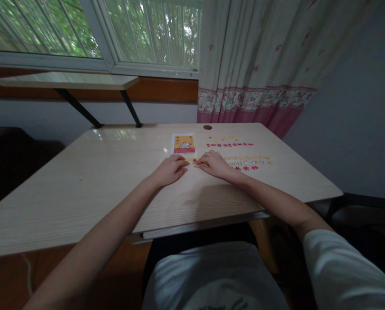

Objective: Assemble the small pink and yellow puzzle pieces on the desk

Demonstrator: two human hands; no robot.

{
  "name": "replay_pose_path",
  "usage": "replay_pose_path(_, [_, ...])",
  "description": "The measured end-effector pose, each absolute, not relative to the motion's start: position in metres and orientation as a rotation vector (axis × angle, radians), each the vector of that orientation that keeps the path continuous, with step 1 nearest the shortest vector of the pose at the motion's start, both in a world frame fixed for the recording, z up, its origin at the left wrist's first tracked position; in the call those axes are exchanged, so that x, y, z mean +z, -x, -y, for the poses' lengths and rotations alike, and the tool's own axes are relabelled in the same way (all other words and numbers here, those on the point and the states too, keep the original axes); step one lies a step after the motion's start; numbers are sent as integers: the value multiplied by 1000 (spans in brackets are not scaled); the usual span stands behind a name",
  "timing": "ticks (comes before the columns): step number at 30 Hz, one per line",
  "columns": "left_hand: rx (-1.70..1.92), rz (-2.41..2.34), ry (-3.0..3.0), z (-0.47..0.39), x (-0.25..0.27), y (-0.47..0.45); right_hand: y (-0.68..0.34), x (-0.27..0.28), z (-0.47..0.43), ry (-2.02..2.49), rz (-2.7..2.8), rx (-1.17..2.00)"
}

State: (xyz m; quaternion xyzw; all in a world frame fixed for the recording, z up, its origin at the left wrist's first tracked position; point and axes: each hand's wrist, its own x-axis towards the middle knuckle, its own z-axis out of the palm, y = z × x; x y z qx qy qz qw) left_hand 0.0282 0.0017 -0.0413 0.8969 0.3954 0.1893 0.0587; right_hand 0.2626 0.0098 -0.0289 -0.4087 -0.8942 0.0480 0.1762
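Small yellow and red jigsaw pieces [195,161] lie joined or close together on the desk, between my two hands. My left hand [170,170] rests on its side with curled fingers, its fingertips pressed on the left end of these pieces. From the right, my right hand [214,164] pinches a piece there between thumb and fingers, partly hiding it. Just beyond my hands lies a picture card [183,144] with a white cartoon dog on yellow and red.
Right of the card runs a row of red pieces [230,145], with yellow pieces [226,139] behind it. Nearer rows of yellow, white and red pieces [248,163] lie beyond my right forearm. A raised shelf [66,80] stands at the back left, and the desk [92,189] has a cable hole [207,127].
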Motion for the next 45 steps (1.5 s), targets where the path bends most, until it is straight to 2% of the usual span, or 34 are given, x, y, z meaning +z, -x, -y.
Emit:
replay_pose_path(16, [544, -1238, -2735, 0, -38, -28, -266, -25, -9, 1106, 2594, -18])
replay_pose_path(21, [662, -1441, -2694, -4, -26, -12, -277, -21, -14, 1181, 2446, -26])
replay_pose_path(25, [552, -1560, -2704, -14, -24, 13, -280, -24, -13, 1111, 2535, 30])
replay_pose_path(45, [424, -1467, -2661, -24, -32, 26, -281, -35, -11, 1056, 2645, 48])
